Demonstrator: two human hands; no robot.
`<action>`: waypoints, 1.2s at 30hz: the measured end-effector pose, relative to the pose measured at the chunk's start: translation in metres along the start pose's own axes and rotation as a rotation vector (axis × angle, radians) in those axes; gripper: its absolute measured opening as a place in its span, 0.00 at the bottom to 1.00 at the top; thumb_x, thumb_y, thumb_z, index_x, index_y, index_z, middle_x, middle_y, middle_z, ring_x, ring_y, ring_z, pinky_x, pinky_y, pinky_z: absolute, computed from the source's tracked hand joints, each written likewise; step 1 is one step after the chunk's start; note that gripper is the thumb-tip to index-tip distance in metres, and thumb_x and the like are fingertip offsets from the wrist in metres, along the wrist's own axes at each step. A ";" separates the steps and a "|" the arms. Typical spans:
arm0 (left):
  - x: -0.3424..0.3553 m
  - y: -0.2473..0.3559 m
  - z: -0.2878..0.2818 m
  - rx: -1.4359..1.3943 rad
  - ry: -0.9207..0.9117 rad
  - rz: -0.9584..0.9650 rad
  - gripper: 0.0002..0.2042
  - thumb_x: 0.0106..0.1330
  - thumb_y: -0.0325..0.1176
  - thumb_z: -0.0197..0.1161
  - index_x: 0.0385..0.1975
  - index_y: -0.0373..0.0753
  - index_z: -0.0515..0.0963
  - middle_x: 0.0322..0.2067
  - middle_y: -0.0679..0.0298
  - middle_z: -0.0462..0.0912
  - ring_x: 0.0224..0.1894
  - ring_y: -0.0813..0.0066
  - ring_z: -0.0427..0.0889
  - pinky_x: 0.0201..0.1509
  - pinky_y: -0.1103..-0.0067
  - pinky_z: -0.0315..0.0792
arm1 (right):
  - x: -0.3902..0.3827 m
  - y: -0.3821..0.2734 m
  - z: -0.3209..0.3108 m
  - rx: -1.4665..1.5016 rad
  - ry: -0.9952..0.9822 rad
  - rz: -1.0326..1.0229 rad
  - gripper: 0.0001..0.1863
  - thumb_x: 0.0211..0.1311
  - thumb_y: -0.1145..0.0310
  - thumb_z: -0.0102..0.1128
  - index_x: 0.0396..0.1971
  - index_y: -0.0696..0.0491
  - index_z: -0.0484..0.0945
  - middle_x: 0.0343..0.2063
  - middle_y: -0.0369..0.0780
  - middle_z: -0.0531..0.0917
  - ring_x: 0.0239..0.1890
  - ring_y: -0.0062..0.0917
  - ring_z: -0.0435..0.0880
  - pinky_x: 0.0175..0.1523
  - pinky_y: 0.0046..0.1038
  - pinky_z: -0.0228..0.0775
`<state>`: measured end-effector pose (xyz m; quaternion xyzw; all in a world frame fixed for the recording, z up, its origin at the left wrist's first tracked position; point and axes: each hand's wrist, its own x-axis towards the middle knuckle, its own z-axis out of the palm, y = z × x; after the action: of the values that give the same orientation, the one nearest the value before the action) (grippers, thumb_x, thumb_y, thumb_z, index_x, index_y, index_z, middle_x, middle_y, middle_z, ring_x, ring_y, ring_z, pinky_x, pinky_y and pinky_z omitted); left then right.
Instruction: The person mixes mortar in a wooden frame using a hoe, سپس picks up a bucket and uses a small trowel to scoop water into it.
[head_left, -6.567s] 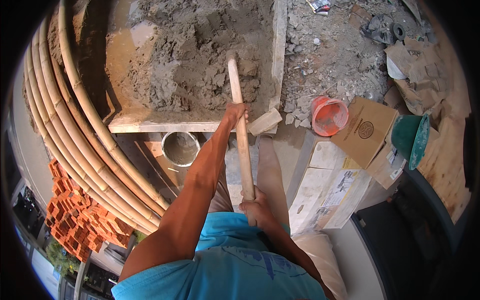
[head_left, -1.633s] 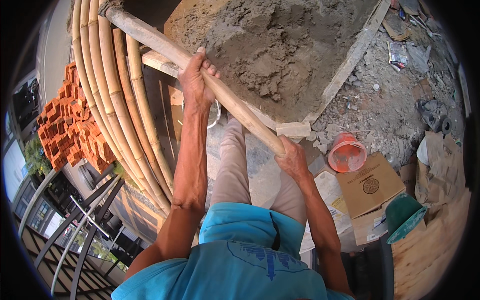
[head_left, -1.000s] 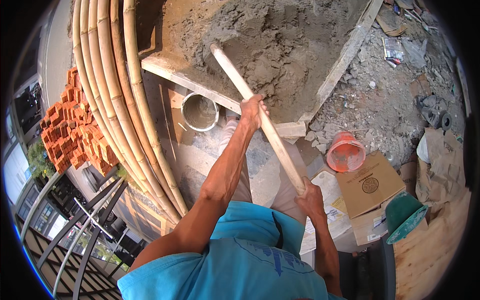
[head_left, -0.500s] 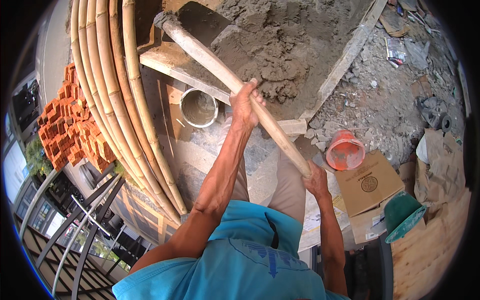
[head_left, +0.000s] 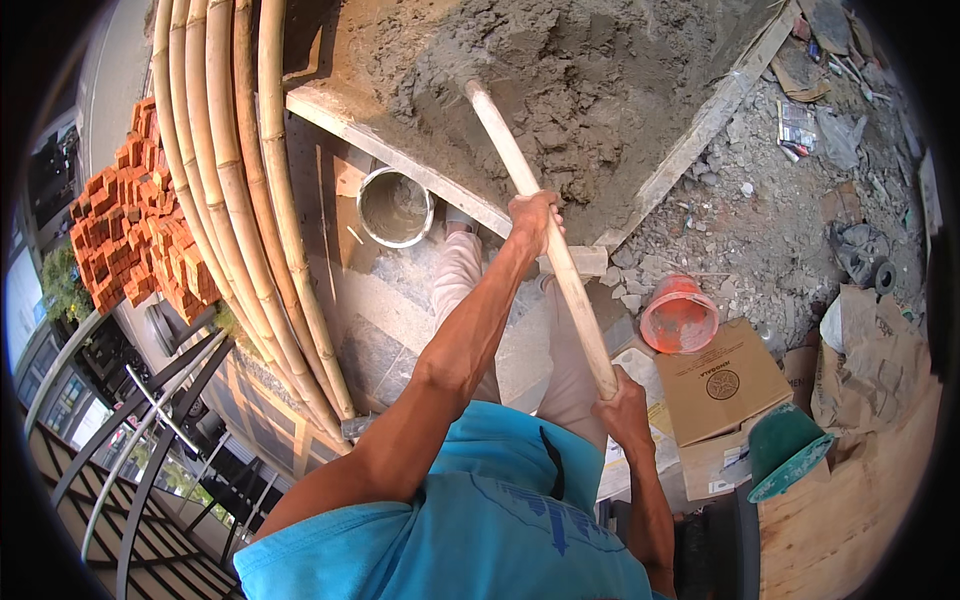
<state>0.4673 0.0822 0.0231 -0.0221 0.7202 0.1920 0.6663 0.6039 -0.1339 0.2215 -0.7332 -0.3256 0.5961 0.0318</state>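
Left hand (head_left: pixel 537 222), just right of centre in the frame, is closed around the wooden handle (head_left: pixel 574 285), fingers wrapped about the shaft at its middle; right hand (head_left: pixel 625 408), lower and further right, is closed around the handle's near end; the handle runs aslant from upper centre to lower right, its far end meeting the grey mortar (head_left: pixel 590 140); any tool head there cannot be made out.

The mortar lies at upper centre, bounded below by a wooden board (head_left: pixel 400 155) and at right by a second board (head_left: pixel 705 125); a short wood block (head_left: pixel 580 261) sits near the corner, just beside the handle.

A white-rimmed bucket (head_left: pixel 395 215), grey inside, stands left of centre, below the first board; bamboo poles (head_left: pixel 232 180) curve down the left side; orange bricks (head_left: pixel 150 240) are heaped at far left.

Rubble (head_left: pixel 740 220) covers the upper right; below it are a red bucket (head_left: pixel 680 318), a cardboard box (head_left: pixel 725 385) and a green tub (head_left: pixel 785 450), the last at lower right.
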 end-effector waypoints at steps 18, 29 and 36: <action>-0.063 0.050 -0.026 -0.340 -0.144 0.210 0.10 0.55 0.33 0.66 0.25 0.40 0.69 0.15 0.69 0.66 0.16 0.77 0.67 0.21 0.75 0.67 | 0.067 0.051 0.016 -0.196 0.194 -0.312 0.11 0.42 0.76 0.56 0.30 0.55 0.70 0.24 0.49 0.77 0.31 0.48 0.77 0.34 0.43 0.68; 0.081 0.034 -0.043 -0.097 0.176 0.118 0.08 0.56 0.27 0.60 0.30 0.35 0.67 0.17 0.62 0.69 0.13 0.73 0.67 0.12 0.74 0.66 | 0.119 0.028 0.057 -0.308 0.055 -0.125 0.15 0.42 0.78 0.55 0.35 0.55 0.69 0.26 0.51 0.79 0.33 0.51 0.77 0.37 0.47 0.67; 0.080 0.057 -0.045 0.083 0.183 0.082 0.08 0.56 0.27 0.60 0.30 0.32 0.68 0.18 0.63 0.69 0.14 0.73 0.68 0.14 0.72 0.69 | 0.084 -0.021 0.060 -0.191 -0.042 -0.024 0.17 0.40 0.75 0.57 0.35 0.56 0.68 0.24 0.53 0.78 0.33 0.52 0.78 0.38 0.46 0.69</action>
<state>0.3988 0.1387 -0.0390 0.0176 0.7855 0.1862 0.5899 0.5479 -0.0946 0.1413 -0.7161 -0.3905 0.5773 -0.0379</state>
